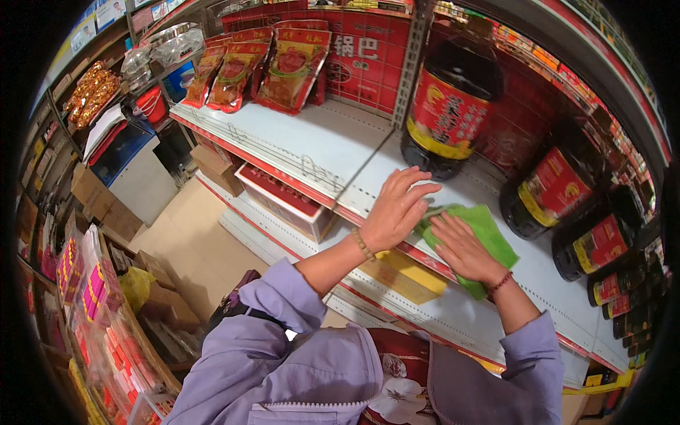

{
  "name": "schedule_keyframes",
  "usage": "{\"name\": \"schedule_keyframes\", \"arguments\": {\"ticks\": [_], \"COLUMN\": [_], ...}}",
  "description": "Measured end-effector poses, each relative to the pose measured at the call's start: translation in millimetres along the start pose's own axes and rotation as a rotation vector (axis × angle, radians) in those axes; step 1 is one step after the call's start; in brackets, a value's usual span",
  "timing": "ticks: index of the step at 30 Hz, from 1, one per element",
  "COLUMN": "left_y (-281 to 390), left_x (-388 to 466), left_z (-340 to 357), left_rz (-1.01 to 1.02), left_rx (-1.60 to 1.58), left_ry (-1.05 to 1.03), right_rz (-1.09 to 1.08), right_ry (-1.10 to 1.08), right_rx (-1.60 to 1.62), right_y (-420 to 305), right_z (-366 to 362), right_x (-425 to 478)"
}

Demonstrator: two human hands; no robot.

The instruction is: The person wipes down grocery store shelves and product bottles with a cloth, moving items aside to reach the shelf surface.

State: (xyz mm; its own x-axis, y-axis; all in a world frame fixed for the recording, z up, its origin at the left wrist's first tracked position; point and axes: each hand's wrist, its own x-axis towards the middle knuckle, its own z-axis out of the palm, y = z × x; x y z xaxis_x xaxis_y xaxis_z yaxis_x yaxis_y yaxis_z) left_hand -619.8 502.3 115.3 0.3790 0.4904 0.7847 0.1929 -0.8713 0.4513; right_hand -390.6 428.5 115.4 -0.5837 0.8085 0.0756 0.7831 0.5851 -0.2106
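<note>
My right hand [467,249] lies palm down on a green cloth [491,234], holding it under the palm against the white metal shelf [536,276] near its front edge. Close by on the left, my left hand [396,212] reaches over the same shelf. Its fingers are apart and nothing is in it. Just beyond its fingertips stands a large dark plastic bottle [449,114] with a red and yellow label. A similar bottle [552,183] stands to the right of the cloth, and another [600,241] follows it.
Red food pouches [292,66] lean at the shelf's left end. Wire hooks [319,170] show along the price rail. Below are a boxed carton [287,199] and a yellow item [409,273] on lower shelves. Smaller dark bottles [621,303] line the far right. Packaged goods [95,287] stand at left.
</note>
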Motion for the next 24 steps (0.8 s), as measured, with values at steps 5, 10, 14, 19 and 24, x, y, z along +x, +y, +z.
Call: {"name": "schedule_keyframes", "arguments": {"ticks": [5,10,14,19,24], "left_y": [-64.4,-143.8,-171.9,-189.9,-192.7], "left_x": [2.8,-9.1,-19.3,-27.2,-33.6], "left_z": [-111.3,-214.8,-239.1,-239.9,-239.2], "left_rz": [0.031,-0.223,-0.345,-0.411,-0.408], "left_rx": [0.377,0.624,0.715,0.733,0.774], "left_ry": [0.085,0.188,0.129,0.006,-0.031], "right_rz": [0.140,0.223,0.226,0.122,0.039], "right_ry": [-0.046,-0.048,-0.117,-0.141,-0.085], "right_rx": [-0.001,-0.067,-0.059,-0.087,-0.018], "right_y": [-4.7,-15.0,-12.0,-14.8,-23.7], "right_z": [-0.9,-6.8,-6.1,-2.4,4.1], "right_x": [-2.0,0.6,9.8,41.4,82.6]}}
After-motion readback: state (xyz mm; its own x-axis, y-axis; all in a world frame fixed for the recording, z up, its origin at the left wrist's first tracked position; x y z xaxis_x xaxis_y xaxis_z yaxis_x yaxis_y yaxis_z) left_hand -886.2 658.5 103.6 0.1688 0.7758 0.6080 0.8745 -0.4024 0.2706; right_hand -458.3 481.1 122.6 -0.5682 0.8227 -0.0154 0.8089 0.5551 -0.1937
